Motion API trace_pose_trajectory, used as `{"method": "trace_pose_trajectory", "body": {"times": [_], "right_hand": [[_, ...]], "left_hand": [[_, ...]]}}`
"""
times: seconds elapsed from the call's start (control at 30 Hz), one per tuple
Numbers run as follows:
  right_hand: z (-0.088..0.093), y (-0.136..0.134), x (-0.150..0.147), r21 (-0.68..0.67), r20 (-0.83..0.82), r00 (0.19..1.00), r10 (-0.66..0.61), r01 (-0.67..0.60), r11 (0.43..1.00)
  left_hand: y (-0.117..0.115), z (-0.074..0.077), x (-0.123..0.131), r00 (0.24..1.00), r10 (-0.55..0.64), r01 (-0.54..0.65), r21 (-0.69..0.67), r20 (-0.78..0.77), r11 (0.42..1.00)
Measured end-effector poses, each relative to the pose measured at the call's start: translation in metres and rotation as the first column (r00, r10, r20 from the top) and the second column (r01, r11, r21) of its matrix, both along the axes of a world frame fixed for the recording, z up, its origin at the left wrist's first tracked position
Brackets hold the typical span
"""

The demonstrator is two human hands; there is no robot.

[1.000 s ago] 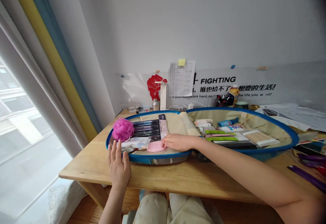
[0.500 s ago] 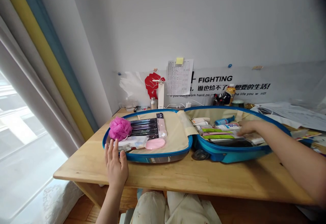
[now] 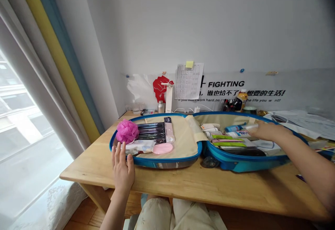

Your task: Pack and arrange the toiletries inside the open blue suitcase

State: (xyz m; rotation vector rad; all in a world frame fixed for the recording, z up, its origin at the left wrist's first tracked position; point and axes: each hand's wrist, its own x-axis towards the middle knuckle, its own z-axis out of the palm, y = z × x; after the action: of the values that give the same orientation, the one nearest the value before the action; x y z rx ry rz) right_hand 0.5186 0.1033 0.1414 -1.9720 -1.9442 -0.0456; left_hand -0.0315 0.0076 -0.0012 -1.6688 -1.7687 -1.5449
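A blue suitcase lies open on the wooden desk [image 3: 183,183]. Its left half [image 3: 157,162] holds a pink bath pouf [image 3: 127,131], a dark toothbrush pack [image 3: 153,132] and a pink oval case [image 3: 162,148]. The right half [image 3: 235,163] holds several tubes and green packets [image 3: 226,141]. My left hand [image 3: 122,169] lies flat on the desk, fingers apart, its tips at the left half's rim. My right hand [image 3: 263,130] reaches into the right half, fingers closed round a small white item [image 3: 250,126] that pokes out to the left.
A white desk lamp [image 3: 169,99], a small metal bottle [image 3: 160,106] and a yellow bottle [image 3: 242,101] stand along the wall behind the suitcase. Loose papers [image 3: 300,118] cover the desk's far right. Curtains [image 3: 52,66] and a window are at the left. My knees are under the desk's front edge.
My right hand left the pink oval case in the left half, crossed to the right half and closed on a white item. My left hand stayed put.
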Motion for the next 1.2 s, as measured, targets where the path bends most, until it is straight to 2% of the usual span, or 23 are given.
{"method": "trace_pose_trajectory", "body": {"times": [0.1,0.2,0.27,0.33,0.43,0.5,0.6,0.77,0.9,1.0,1.07,1.13,1.2], "right_hand": [[0.022,-0.003,-0.054,-0.014,0.014,0.998,-0.068,0.068,0.998],[0.033,-0.013,-0.133,-0.082,-0.038,0.987,0.158,-0.161,0.984],[0.032,-0.02,-0.188,-0.142,-0.117,0.911,0.396,-0.41,0.901],[0.026,-0.027,-0.237,-0.226,-0.163,0.817,0.554,-0.577,0.785],[0.012,-0.029,-0.286,-0.326,-0.197,0.716,0.67,-0.692,0.644],[0.003,-0.027,-0.303,-0.406,-0.185,0.689,0.7,-0.703,0.585],[-0.006,-0.021,-0.311,-0.495,-0.155,0.686,0.711,-0.677,0.545],[-0.011,-0.016,-0.31,-0.524,-0.158,0.672,0.724,-0.678,0.515],[-0.013,-0.018,-0.311,-0.511,-0.176,0.648,0.741,-0.704,0.494],[-0.01,-0.017,-0.302,-0.419,-0.209,0.588,0.781,-0.776,0.471],[-0.004,-0.013,-0.287,-0.308,-0.225,0.576,0.786,-0.807,0.503],[0.006,-0.005,-0.263,-0.222,-0.228,0.626,0.746,-0.779,0.586],[0.019,0.006,-0.232,-0.186,-0.217,0.716,0.663,-0.697,0.693]], "left_hand": [[0.001,-0.001,0.0,1.0,0.001,-0.001,0.008,-0.004,1.0],[0.001,0.0,0.0,1.0,0.001,-0.001,0.011,0.0,1.0],[0.001,0.0,0.0,1.0,0.001,-0.001,0.006,-0.001,1.0],[0.001,0.0,-0.001,1.0,0.001,-0.001,0.005,-0.006,1.0],[0.001,-0.001,-0.002,1.0,0.001,-0.001,0.007,-0.014,1.0],[0.001,-0.002,-0.002,1.0,0.002,-0.002,0.007,-0.016,1.0],[0.001,-0.001,0.0,1.0,0.002,-0.002,0.012,-0.014,1.0],[0.0,0.0,0.001,1.0,0.003,-0.003,0.013,-0.011,1.0],[0.0,0.0,0.0,1.0,0.002,-0.002,0.013,-0.011,1.0],[0.0,0.0,-0.001,1.0,0.0,0.0,0.011,-0.012,1.0],[0.0,0.0,-0.001,1.0,-0.001,0.001,0.007,-0.014,1.0],[0.0,0.0,-0.001,1.0,-0.002,0.002,0.008,-0.016,1.0],[0.0,0.0,-0.002,1.0,-0.001,0.001,0.012,-0.018,1.0]]}}
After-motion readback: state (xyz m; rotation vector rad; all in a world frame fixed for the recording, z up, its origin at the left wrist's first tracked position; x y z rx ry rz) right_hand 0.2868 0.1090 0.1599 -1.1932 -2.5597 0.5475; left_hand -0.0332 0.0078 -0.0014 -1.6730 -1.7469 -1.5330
